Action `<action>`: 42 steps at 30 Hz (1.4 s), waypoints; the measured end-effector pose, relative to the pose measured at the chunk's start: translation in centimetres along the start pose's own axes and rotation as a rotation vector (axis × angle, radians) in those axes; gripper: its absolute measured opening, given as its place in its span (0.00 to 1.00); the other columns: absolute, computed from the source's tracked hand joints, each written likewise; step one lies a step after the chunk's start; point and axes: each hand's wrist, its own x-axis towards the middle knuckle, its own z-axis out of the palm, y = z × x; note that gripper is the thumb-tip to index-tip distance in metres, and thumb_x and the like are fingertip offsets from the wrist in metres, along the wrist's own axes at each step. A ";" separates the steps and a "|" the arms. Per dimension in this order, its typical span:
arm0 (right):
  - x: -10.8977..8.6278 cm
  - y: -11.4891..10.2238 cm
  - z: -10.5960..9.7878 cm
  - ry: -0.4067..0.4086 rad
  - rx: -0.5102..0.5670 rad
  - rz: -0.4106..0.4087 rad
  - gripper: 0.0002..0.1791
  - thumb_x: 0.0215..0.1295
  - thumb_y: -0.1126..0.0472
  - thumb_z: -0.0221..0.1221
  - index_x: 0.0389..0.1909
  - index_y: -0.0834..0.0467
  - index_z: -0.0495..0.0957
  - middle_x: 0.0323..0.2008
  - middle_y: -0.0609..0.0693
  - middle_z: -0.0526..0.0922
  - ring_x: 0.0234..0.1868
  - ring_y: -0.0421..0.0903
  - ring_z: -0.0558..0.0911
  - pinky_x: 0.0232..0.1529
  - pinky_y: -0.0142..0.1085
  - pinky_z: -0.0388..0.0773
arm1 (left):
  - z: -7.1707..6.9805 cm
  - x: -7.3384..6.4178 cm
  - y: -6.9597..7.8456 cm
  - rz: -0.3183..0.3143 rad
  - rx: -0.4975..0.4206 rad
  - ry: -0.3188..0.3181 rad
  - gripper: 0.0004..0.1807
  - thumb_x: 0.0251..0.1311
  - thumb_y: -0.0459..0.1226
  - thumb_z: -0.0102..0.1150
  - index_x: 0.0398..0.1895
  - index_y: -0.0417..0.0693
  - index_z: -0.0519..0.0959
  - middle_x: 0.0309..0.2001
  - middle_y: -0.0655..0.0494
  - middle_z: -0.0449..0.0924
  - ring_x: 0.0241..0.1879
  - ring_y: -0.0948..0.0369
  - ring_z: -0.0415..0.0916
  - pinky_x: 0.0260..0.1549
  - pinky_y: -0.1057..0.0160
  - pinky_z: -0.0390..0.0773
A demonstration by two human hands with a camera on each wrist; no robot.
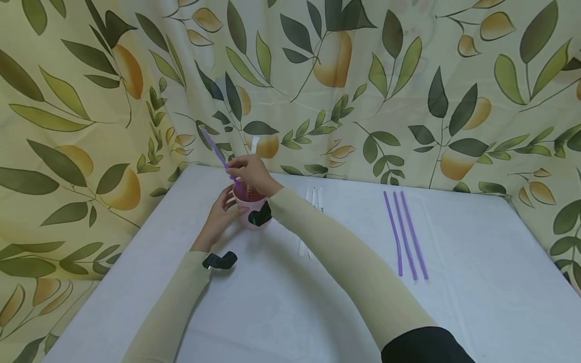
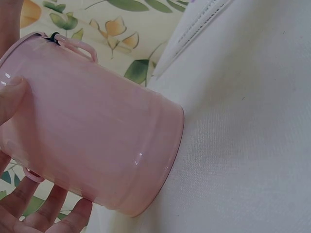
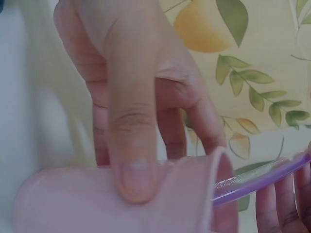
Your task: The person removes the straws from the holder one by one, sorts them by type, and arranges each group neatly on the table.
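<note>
A small pink pail (image 1: 254, 217) with loop handles stands on the table at its far left part. My left hand (image 1: 221, 217) holds it from the left side; in the left wrist view the thumb and several fingers (image 2: 36, 208) rest against its wall. Over the rim, my right hand (image 1: 254, 174) pinches a purple straw (image 1: 213, 143), which slants up to the left with its lower end inside the pail. A clear wrapped straw (image 1: 254, 146) also stands in the pail, behind the right hand. The right wrist view shows the purple straw (image 3: 262, 182) leaving the pail's mouth.
Three purple straws (image 1: 405, 234) lie side by side on the white table (image 1: 472, 252) to the right. Clear wrapped straws (image 1: 314, 194) lie partly under the right forearm. A leaf-patterned cloth (image 1: 290, 101) hangs behind and to the left of the table.
</note>
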 end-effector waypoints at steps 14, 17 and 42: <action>-0.3 -2.1 -3.1 0.020 0.136 -0.028 0.14 0.63 0.65 0.58 0.47 0.68 0.78 0.45 0.63 0.81 0.42 0.50 0.82 0.45 0.37 0.84 | 0.2 0.0 0.1 0.005 -0.002 0.019 0.43 0.57 0.34 0.62 0.73 0.51 0.51 0.71 0.41 0.54 0.70 0.44 0.55 0.67 0.44 0.61; -0.3 -2.5 -3.8 0.054 0.182 -0.043 0.13 0.62 0.66 0.59 0.46 0.69 0.78 0.43 0.63 0.82 0.43 0.54 0.83 0.42 0.37 0.85 | 0.1 0.1 0.0 0.019 -0.011 0.016 0.42 0.57 0.33 0.61 0.73 0.49 0.51 0.70 0.40 0.55 0.69 0.43 0.55 0.67 0.44 0.61; -2.6 -4.6 -10.6 0.129 0.341 -0.111 0.13 0.63 0.67 0.57 0.46 0.68 0.77 0.37 0.57 0.80 0.38 0.47 0.82 0.51 0.48 0.81 | -0.2 1.6 -1.5 0.022 0.006 0.031 0.40 0.59 0.34 0.60 0.72 0.49 0.51 0.70 0.41 0.55 0.69 0.45 0.57 0.68 0.47 0.63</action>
